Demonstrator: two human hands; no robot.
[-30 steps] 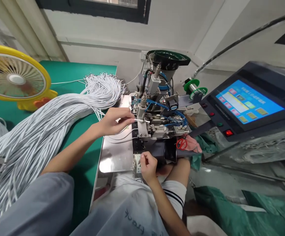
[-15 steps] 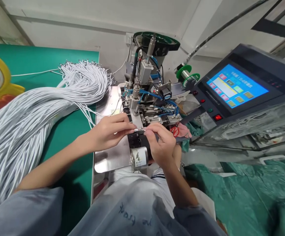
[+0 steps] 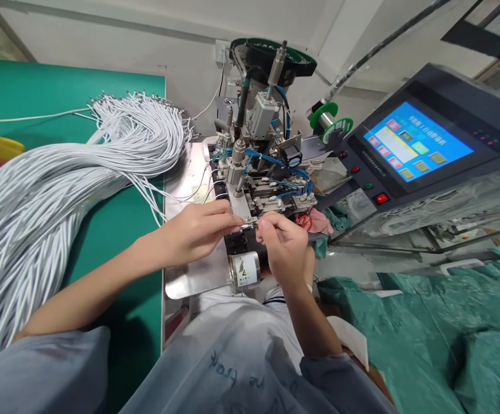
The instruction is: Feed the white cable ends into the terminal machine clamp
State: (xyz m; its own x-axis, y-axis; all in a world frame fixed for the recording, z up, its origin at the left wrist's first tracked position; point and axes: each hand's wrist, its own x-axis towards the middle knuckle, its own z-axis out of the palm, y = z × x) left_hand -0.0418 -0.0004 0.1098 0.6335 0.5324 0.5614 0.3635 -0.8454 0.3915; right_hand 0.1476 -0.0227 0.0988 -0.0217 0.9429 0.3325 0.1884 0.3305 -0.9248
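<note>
My left hand is closed in a pinch on the end of a white cable, at the front of a small bench machine. Just right of the cable tip, my right hand is curled with thumb and index finger pressed together. Whatever those fingers hold, if anything, is too small to make out. Both hands are above a black part of the machine and a silver motor with a white label. A few white cables run from the large bundle on the left to the machine's clamps.
The bundle rests on a green table. Behind the machine stands a round feeder bowl, with a green wire spool nearby. On the right are a lit control screen and green plastic sheeting. Red-handled scissors lie beside the machine.
The view has shifted slightly. My right fingertips have moved a little to the right, away from the left ones, and more of the cable tip shows between them. The left hand keeps its pinch.
</note>
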